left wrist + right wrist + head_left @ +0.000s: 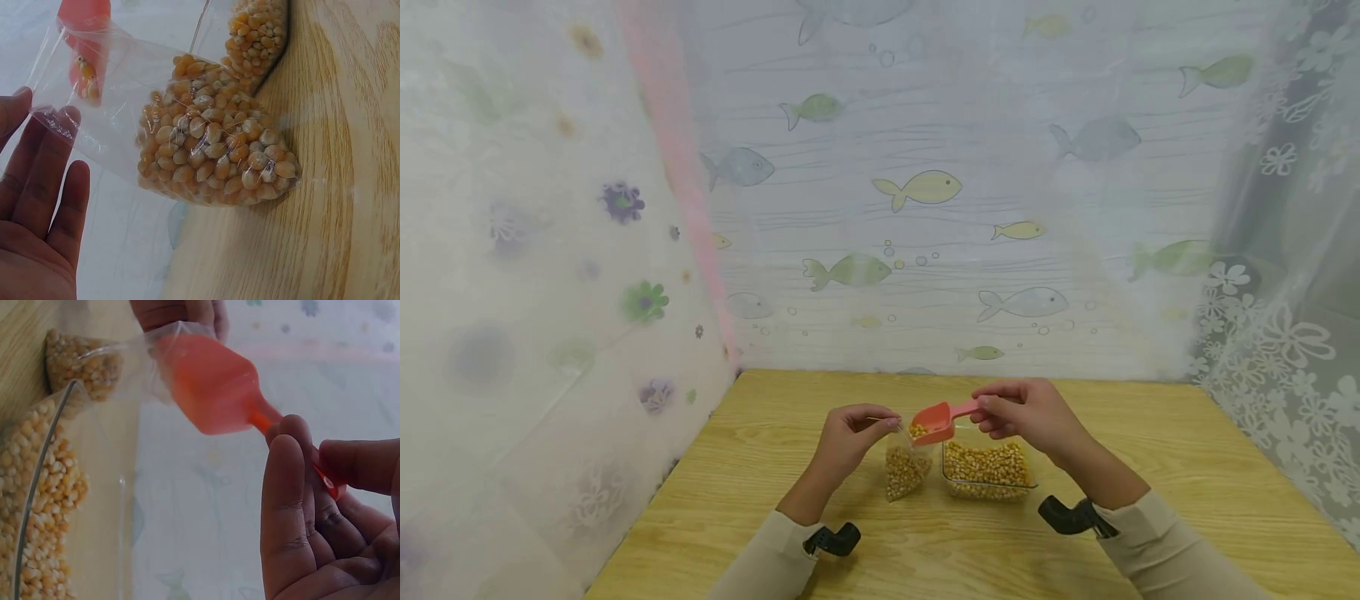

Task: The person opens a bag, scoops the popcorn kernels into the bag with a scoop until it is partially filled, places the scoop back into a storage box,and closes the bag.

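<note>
My left hand (848, 442) pinches the top edge of a clear plastic bag (215, 144), whose lower part is filled with corn kernels. In my right hand (1033, 417) is the handle of a small red scoop (934, 423), held between thumb and fingers. The scoop tilts toward the bag, its front lip inside the bag's mouth. Some kernels (86, 78) lie near that lip, seen through the plastic in the left wrist view. Just right of the bag, below the scoop, stands a clear rectangular container (37, 465) of corn kernels (988, 463).
The wooden table (760, 533) runs back to a curtain (925, 317) printed with fish. A flower-printed sheet (550, 317) hangs along the left side, and a lacy curtain (1285, 333) along the right. Black wrist cameras (835, 540) sit at both sleeves.
</note>
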A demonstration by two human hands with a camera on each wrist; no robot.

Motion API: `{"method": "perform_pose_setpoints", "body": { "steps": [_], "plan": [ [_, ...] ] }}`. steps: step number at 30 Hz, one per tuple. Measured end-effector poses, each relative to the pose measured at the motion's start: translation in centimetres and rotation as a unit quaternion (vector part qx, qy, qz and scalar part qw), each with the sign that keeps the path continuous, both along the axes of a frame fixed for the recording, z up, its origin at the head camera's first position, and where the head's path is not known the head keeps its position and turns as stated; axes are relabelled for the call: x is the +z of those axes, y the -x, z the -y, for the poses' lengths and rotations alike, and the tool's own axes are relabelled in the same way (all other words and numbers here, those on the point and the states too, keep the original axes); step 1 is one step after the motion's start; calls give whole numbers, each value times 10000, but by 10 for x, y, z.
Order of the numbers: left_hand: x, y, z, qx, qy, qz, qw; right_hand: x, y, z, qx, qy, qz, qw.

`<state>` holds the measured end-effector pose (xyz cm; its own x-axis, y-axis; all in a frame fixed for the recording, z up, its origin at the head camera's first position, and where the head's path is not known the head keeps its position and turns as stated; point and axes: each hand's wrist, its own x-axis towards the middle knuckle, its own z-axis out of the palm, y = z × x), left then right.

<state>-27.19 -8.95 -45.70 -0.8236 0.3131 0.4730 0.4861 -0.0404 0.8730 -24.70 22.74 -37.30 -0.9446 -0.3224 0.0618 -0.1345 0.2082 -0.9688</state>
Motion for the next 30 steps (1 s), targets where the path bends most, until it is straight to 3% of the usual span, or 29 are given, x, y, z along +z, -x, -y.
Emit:
{"method": "perform_pose_setpoints", "body": {
  "steps": [15, 23, 30],
  "plan": [
    [2, -2, 0, -76, 0, -6, 10000, 28, -2, 14, 324, -889, -801, 9923],
    [2, -2, -1, 39, 87, 96, 9999, 44, -3, 21, 326, -1230, -854, 9882],
    [2, -2, -1, 66, 70, 135, 9999, 47, -5, 21, 276, -1205, -831, 9889]
  ]
}}
